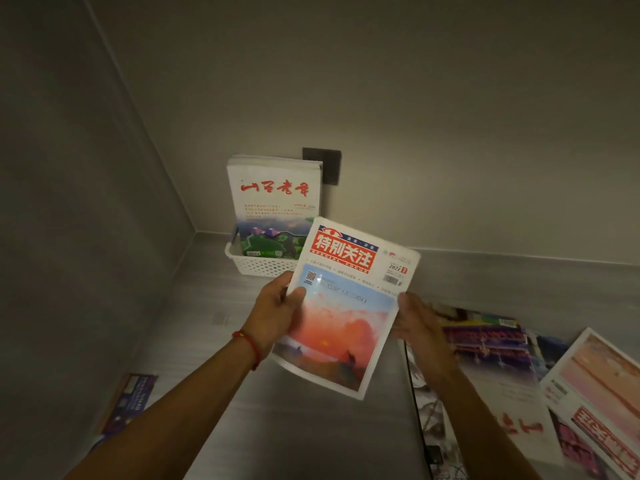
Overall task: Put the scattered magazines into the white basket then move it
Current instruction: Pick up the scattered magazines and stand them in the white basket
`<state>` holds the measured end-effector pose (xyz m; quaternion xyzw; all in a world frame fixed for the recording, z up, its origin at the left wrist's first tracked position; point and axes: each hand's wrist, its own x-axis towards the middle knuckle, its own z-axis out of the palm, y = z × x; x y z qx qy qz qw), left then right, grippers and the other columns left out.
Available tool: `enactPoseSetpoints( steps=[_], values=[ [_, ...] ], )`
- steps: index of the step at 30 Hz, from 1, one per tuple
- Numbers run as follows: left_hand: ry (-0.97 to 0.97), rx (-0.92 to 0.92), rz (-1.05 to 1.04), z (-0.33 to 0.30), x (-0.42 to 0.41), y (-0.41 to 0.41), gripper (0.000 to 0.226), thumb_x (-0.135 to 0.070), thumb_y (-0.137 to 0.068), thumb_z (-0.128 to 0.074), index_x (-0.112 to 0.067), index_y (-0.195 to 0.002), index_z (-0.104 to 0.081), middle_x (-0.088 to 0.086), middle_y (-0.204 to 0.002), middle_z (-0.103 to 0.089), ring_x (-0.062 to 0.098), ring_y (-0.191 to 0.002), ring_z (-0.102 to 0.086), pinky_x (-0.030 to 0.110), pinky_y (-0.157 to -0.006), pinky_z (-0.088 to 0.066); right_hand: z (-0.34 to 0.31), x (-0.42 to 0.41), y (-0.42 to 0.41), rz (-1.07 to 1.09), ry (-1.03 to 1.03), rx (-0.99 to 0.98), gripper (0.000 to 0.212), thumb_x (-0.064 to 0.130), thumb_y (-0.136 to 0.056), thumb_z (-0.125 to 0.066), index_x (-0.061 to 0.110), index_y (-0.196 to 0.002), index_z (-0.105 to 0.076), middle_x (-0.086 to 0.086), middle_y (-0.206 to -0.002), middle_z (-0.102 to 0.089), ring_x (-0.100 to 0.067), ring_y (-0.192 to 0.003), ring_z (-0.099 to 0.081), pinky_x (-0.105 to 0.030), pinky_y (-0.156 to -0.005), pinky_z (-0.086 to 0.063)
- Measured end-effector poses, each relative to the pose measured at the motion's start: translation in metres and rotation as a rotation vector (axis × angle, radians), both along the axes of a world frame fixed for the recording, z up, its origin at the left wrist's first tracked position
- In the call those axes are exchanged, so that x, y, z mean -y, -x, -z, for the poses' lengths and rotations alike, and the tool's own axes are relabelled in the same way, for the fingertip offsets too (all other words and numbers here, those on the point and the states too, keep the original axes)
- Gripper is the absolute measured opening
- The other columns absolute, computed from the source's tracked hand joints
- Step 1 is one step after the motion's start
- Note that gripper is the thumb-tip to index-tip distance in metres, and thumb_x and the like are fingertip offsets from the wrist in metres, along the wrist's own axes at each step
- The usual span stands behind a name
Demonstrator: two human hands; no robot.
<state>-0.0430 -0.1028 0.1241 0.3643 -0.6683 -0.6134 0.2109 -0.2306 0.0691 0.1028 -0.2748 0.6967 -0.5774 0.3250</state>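
Note:
A magazine with a red title block and a sunset cover [346,306] is held up over the grey surface, just in front of the white basket [259,263]. My left hand [277,317] grips its left edge, thumb on the cover. My right hand [415,323] is at its right edge, fingers behind the cover. The basket stands in the back corner against the wall. Upright magazines [273,202] stand inside it, the front one white with red brush lettering.
Several scattered magazines [512,368] lie overlapping on the grey surface at the right, one pink-covered [602,393] at the far right edge. Another dark magazine [128,403] lies at the lower left by the side wall. A dark wall plate [325,164] sits behind the basket.

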Motion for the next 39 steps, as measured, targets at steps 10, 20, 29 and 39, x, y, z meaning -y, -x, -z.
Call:
enactPoseSetpoints(
  steps=[10, 20, 29, 39],
  values=[
    [0.175, -0.021, -0.209, -0.024, 0.100, -0.037, 0.018, -0.028, -0.099, -0.055, -0.022, -0.109, -0.069, -0.005, -0.118, -0.069, 0.018, -0.102, -0.068, 0.036, -0.085, -0.060, -0.057, 0.134, -0.006, -0.018, -0.064, -0.723, 0.017, 0.029, -0.096, -0.061, 0.016, -0.106, -0.066, 0.001, -0.116, -0.073, -0.011, -0.082, -0.067, -0.010, -0.063, -0.048],
    [0.287, 0.173, -0.317, -0.021, 0.224, -0.019, 0.028, -0.031, -0.096, -0.056, -0.010, -0.098, -0.074, 0.008, -0.097, -0.075, 0.026, -0.089, -0.072, 0.038, -0.084, -0.059, -0.063, 0.263, 0.006, 0.027, -0.126, -0.766, 0.025, 0.032, -0.095, -0.062, 0.013, -0.107, -0.071, -0.002, -0.121, -0.071, -0.018, -0.092, -0.071, -0.011, -0.068, -0.047],
    [-0.027, 0.211, -0.375, 0.038, 0.253, 0.003, 0.033, -0.035, -0.091, -0.065, -0.009, -0.109, -0.075, 0.011, -0.104, -0.075, 0.030, -0.097, -0.070, 0.036, -0.088, -0.055, 0.001, 0.290, 0.008, 0.058, -0.321, -0.629, 0.017, 0.025, -0.095, -0.063, 0.013, -0.097, -0.075, -0.005, -0.114, -0.074, -0.017, -0.079, -0.071, -0.006, -0.051, -0.036],
    [0.017, 0.242, -0.394, 0.049, 0.253, 0.022, 0.026, -0.020, -0.092, -0.060, -0.010, -0.115, -0.069, 0.008, -0.121, -0.070, 0.026, -0.107, -0.066, 0.041, -0.098, -0.054, 0.023, 0.302, 0.002, 0.046, -0.360, -0.547, 0.020, 0.021, -0.097, -0.057, 0.013, -0.107, -0.072, -0.004, -0.116, -0.073, -0.012, -0.069, -0.062, -0.006, -0.051, -0.045]
  ],
)
